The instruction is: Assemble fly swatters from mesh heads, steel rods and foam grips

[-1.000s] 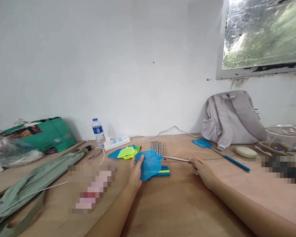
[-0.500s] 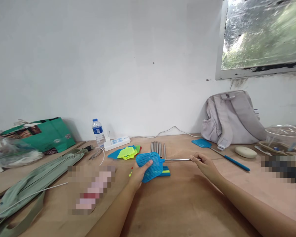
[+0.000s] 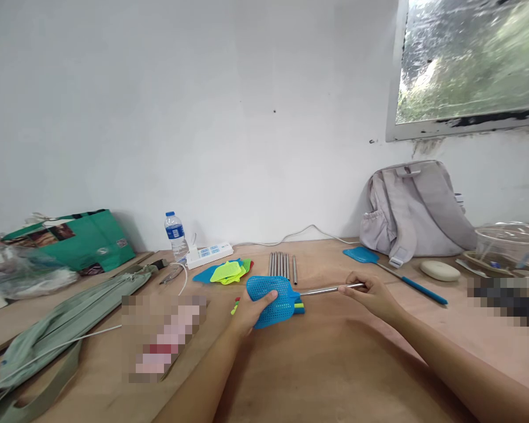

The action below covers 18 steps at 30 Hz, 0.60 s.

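- Toward the left end of the surface (image 3: 312,376), we see a green bag (image 3: 99,241), with a clear plastic bag (image 3: 26,273) beside it.
- Nearer to us lies a long grey-green bag (image 3: 81,310) with a strap.
- We see a blue-capped water bottle (image 3: 175,234) standing upright just beside a white power strip (image 3: 209,255).
- Behind, we follow a thin cable (image 3: 286,238) along the foot of the white wall (image 3: 247,117).
- On our right, a pale grey backpack (image 3: 417,211) leans below the window (image 3: 476,64).
- Near it we find a cream oval object (image 3: 439,271) and a clear plastic container (image 3: 506,244).
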Each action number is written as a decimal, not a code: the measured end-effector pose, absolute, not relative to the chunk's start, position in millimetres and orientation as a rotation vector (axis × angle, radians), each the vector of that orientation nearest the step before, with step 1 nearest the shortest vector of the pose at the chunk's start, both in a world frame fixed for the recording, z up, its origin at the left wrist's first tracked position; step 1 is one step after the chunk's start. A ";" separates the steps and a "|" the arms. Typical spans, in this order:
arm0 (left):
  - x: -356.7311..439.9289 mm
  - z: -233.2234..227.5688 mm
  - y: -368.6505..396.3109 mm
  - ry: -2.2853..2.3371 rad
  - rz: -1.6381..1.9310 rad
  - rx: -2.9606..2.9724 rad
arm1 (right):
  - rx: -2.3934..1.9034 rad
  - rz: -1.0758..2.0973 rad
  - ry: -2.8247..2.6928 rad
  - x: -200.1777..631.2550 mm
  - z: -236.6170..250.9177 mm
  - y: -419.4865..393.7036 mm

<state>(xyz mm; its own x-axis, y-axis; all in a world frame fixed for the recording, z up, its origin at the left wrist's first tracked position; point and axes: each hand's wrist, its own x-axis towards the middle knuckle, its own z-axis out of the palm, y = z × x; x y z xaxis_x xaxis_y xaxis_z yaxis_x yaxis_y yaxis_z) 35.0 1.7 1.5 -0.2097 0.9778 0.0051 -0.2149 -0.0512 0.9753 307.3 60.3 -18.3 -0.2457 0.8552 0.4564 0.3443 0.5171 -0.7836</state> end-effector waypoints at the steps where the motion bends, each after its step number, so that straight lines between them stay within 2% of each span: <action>1: 35.5 3.0 0.0 1.213 1.479 0.995 | -0.991 0.677 -1.826 307.0 -17.7 60.0; 9: 47.0 12.0 -15.4 1.364 1.379 1.341 | -0.967 0.709 -1.883 308.9 -14.3 61.7; 18: 44.1 10.6 -16.0 1.072 1.449 1.481 | -1.000 0.789 -1.902 307.9 -14.1 62.8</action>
<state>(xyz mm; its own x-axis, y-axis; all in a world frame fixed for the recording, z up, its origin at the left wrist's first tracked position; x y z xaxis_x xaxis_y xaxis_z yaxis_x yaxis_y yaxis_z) 44.1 -16.0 10.6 -0.0089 0.9426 0.3337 0.0434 -0.3331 0.9419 307.9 62.8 -14.1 -0.3415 0.8614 0.3760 0.3421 0.4865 -0.8039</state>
